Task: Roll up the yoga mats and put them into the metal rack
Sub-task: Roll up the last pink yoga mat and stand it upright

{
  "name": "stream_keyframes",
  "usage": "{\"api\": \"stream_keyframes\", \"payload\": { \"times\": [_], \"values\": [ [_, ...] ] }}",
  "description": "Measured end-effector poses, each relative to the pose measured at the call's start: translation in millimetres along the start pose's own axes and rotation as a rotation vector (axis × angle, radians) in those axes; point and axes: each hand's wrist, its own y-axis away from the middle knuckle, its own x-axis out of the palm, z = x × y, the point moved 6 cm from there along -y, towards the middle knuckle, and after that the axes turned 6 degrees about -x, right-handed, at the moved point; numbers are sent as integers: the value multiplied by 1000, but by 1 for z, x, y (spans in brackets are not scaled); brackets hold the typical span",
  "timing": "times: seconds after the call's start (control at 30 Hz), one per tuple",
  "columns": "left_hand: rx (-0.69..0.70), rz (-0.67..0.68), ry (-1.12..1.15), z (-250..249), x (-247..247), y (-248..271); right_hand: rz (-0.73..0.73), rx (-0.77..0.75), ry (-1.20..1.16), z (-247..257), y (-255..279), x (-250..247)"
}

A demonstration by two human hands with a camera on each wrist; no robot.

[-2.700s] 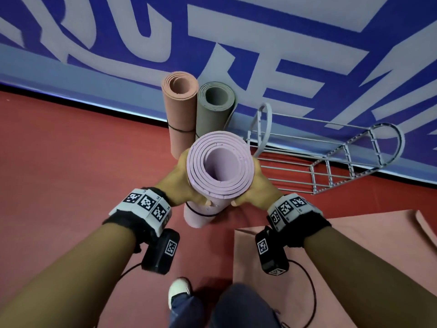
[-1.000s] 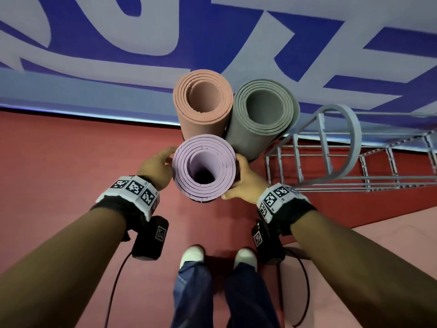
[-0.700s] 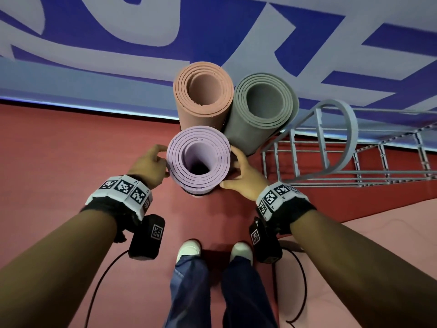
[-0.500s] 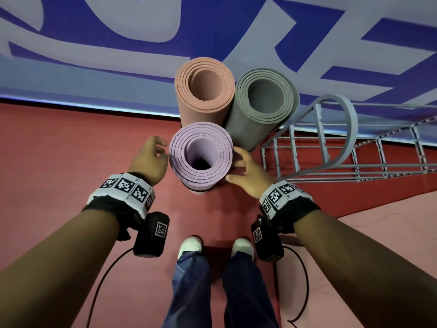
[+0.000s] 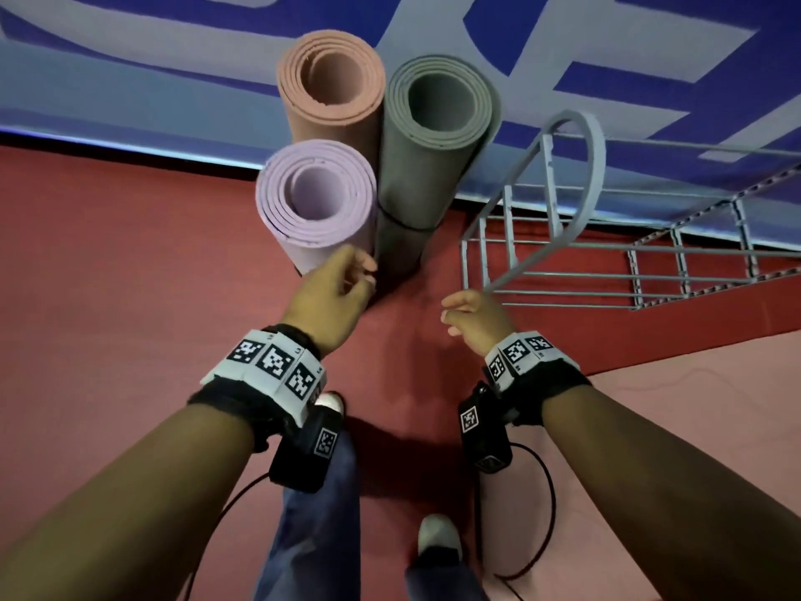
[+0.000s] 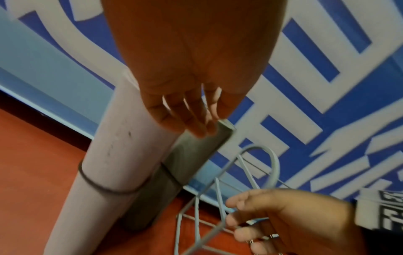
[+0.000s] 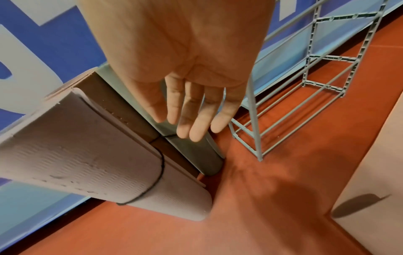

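Note:
Three rolled mats stand upright on the red floor against the blue wall: a salmon mat (image 5: 331, 80), a grey mat (image 5: 437, 106) and a lilac mat (image 5: 316, 197) in front, each with a dark band round it. The grey metal rack (image 5: 559, 236) lies just to their right, with no mat in it. My left hand (image 5: 364, 271) hovers by the lilac mat's near side, fingers loosely bent, holding nothing. My right hand (image 5: 450, 314) hangs relaxed in front of the rack's near end. In the wrist views the left hand (image 6: 191, 127) and right hand (image 7: 191, 127) show loose fingers, away from the lilac mat (image 7: 87, 163).
An unrolled pink mat (image 5: 693, 427) lies flat on the floor at the right, beside my feet (image 5: 437, 535). The wall (image 5: 130, 80) runs right behind the mats and rack. Wrist-camera cables (image 5: 546, 514) hang by my legs.
Both hands have let go of the lilac mat and drawn back. It now stands alone in front of the salmon mat. My left hand has crossed to its right side.

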Motion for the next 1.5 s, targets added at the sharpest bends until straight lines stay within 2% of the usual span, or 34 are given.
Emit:
{"api": "stream_keyframes", "payload": {
  "times": [0.1,0.17,0.3,0.5,0.67,0.83,1.0,1.13,1.23,1.33,1.5],
  "values": [
    [-117,181,-100,19,64,37,8,13,35,-53,25,-13],
    [-219,245,-106,32,97,64,14,28,61,-88,44,-21],
    [-311,212,-82,52,133,116,42,109,78,-145,89,-36],
    [-408,189,-86,81,160,175,35,146,67,-198,150,-35],
    [-440,193,-68,108,185,227,27,159,28,-235,191,-18],
    [-402,196,-38,131,205,294,-2,179,62,-282,232,-5],
    [-416,206,-62,160,222,363,-28,220,-28,-332,285,13],
    [-459,199,-131,175,243,383,-3,255,-42,-370,332,19],
    [-458,216,-143,175,271,385,-29,267,-1,-396,348,8],
    [-435,248,-219,179,308,387,-16,283,103,-420,350,-8],
    [-453,309,-319,197,380,388,-3,280,115,-480,342,-29]
  ]
}}
